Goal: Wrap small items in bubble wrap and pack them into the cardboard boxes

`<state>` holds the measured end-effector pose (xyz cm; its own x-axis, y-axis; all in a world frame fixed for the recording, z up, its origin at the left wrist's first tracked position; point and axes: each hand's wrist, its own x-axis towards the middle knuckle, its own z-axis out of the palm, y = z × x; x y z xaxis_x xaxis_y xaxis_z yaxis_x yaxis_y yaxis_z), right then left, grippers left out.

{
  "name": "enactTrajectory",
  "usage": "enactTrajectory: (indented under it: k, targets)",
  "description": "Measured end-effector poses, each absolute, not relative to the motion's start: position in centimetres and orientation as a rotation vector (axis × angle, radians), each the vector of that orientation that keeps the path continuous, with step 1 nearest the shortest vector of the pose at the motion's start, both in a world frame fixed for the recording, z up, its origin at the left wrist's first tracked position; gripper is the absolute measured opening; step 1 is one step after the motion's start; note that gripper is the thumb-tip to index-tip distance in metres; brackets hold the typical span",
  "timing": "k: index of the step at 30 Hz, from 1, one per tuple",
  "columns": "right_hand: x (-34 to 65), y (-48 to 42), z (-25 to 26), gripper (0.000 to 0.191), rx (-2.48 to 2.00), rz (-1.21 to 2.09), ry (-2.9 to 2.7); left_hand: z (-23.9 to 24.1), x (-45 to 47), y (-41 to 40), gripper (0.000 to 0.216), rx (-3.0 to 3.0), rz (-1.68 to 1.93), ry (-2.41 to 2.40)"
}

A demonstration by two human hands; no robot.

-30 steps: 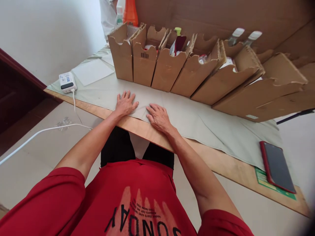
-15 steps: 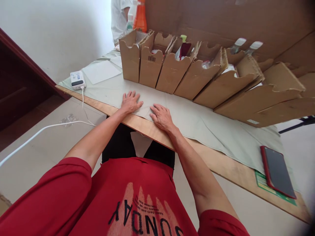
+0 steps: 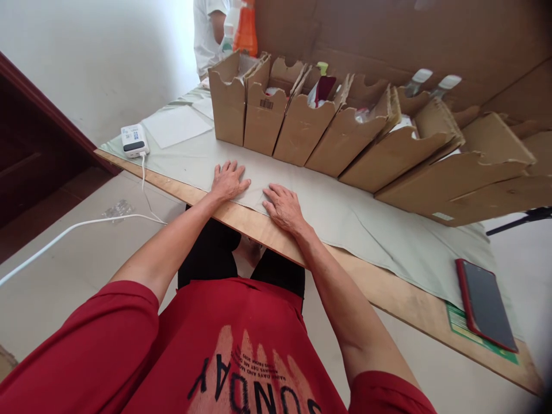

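My left hand (image 3: 227, 180) lies palm down with its fingers spread on the pale green cloth (image 3: 340, 211) that covers the table. To its right, my right hand (image 3: 283, 206) also rests flat on the cloth, close to the wooden table edge (image 3: 245, 221), fingers slightly apart. Neither hand holds anything. Beyond the hands stands a row of several cardboard boxes (image 3: 259, 122), apart from my fingers. Wrappers and bottles show at some of the box tops; most contents are hidden inside.
At the left lie a white power device (image 3: 134, 141) with a cable and white paper (image 3: 176, 125). A phone in a red case (image 3: 487, 305) lies at the right on a green card (image 3: 457, 322). An orange bottle (image 3: 245, 31) stands at the back, near another person's sleeve (image 3: 218, 7).
Both hands stay in place on the cloth. The view has shifted very slightly, and a foot now shows under the table. The other person's arm at the back has moved a little.
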<state>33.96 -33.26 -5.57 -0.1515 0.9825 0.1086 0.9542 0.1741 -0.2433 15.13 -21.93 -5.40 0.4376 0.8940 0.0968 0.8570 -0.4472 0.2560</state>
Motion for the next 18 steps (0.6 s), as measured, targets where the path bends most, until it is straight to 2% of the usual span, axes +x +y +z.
enactTrajectory:
  k: [18]
  targets:
    - [34.53, -33.57, -5.54, 0.044, -1.852, 0.172, -2.184, -5.36, 15.58, -22.22, 0.057, 2.592, 0.255, 1.575]
